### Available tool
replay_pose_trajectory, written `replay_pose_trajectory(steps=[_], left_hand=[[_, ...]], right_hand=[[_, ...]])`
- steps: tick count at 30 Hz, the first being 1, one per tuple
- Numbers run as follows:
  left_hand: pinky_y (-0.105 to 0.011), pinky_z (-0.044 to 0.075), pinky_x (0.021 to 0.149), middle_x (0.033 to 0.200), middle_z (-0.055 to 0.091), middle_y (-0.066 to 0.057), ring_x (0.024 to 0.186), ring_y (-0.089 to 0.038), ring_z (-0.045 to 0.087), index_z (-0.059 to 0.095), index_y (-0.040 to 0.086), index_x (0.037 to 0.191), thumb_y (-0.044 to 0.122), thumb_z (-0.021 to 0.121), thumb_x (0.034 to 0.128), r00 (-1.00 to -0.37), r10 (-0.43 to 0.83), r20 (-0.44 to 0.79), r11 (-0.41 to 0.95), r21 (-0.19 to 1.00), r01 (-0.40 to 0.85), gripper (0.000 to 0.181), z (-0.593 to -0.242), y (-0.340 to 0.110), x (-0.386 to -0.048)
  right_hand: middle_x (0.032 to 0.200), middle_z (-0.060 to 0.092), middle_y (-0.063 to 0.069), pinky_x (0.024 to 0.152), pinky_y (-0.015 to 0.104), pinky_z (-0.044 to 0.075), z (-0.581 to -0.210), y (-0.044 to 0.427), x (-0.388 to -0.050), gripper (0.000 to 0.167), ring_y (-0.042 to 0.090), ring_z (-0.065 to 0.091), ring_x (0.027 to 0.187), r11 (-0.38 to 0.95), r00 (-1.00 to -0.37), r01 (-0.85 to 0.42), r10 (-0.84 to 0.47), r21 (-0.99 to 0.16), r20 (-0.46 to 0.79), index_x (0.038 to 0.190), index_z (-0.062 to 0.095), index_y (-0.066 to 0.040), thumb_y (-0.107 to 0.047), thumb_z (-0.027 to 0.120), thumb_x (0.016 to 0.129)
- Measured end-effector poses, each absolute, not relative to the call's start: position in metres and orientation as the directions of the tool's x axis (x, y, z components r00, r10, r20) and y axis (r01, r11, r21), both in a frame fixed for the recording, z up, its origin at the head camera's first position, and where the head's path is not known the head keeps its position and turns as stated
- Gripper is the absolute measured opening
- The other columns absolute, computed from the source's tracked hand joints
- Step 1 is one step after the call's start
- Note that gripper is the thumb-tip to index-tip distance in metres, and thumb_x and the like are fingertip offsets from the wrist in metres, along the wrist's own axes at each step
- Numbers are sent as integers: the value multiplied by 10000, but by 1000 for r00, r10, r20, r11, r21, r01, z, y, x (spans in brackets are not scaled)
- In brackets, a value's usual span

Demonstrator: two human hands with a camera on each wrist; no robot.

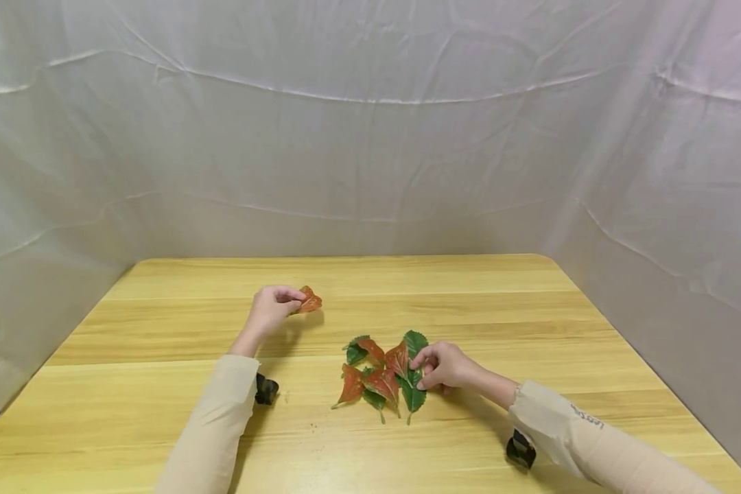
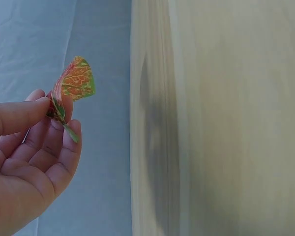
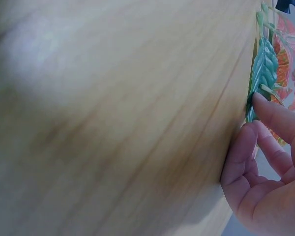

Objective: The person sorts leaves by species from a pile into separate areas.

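A red leaf (image 1: pixel 311 302) is pinched between the thumb and fingers of my left hand (image 1: pixel 270 310), held above the table; in the left wrist view the leaf (image 2: pixel 78 81) shows yellow veins, green edges and a short green stem, with the left hand (image 2: pixel 34 157) below it. Red leaves (image 1: pixel 381 384) and green leaves (image 1: pixel 416 343) lie in a loose pile on the table. My right hand (image 1: pixel 451 367) is at the pile's right side. In the right wrist view, thumb and finger of the right hand (image 3: pixel 270 172) pinch the tip of a green leaf (image 3: pixel 265 66).
The wooden table (image 1: pixel 191 329) has rounded far corners. Pale cloth (image 1: pixel 358 158) hangs behind it and on both sides. A black object (image 1: pixel 266 389) is at the left wrist and another black one (image 1: pixel 521 450) at the right wrist.
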State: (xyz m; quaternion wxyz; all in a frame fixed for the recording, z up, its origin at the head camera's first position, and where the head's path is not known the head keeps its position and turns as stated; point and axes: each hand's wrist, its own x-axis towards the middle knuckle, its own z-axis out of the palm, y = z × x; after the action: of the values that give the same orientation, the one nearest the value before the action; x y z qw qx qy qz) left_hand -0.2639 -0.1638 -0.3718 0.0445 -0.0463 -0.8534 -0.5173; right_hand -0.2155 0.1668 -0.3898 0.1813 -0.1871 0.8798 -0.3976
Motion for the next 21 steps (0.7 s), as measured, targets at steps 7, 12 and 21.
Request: replay_pose_trajectory(steps=[7, 12, 21], left_hand=[[-367, 472, 763, 999, 620, -190, 911, -298, 566, 654, -50, 951, -11, 574, 843, -990, 6, 143, 479, 869, 128, 140, -372, -177, -264], [-360, 472, 759, 1016, 608, -197, 918, -299, 559, 644, -56, 969, -8, 563, 852, -992, -15, 124, 474, 875, 102, 150, -375, -185, -263], [-338, 475, 737, 989, 614, -216, 889, -298, 567, 637, -78, 969, -20, 555, 849, -988, -42, 147, 509, 854, 106, 157, -376, -200, -262]], right_hand=[[586, 489, 0, 365, 212, 374, -389, 167, -215, 233, 70, 383, 410, 609, -865, -184, -473, -771, -167, 923, 651, 11, 32, 713, 699], [583, 490, -1, 362, 214, 377, -389, 167, -215, 232, 68, 384, 405, 610, -865, -181, -472, -772, -170, 920, 652, 9, 34, 713, 698], [588, 483, -7, 353, 215, 375, -391, 168, -216, 238, 65, 382, 406, 613, -863, -198, -480, -765, -161, 926, 650, 12, 33, 711, 697]])
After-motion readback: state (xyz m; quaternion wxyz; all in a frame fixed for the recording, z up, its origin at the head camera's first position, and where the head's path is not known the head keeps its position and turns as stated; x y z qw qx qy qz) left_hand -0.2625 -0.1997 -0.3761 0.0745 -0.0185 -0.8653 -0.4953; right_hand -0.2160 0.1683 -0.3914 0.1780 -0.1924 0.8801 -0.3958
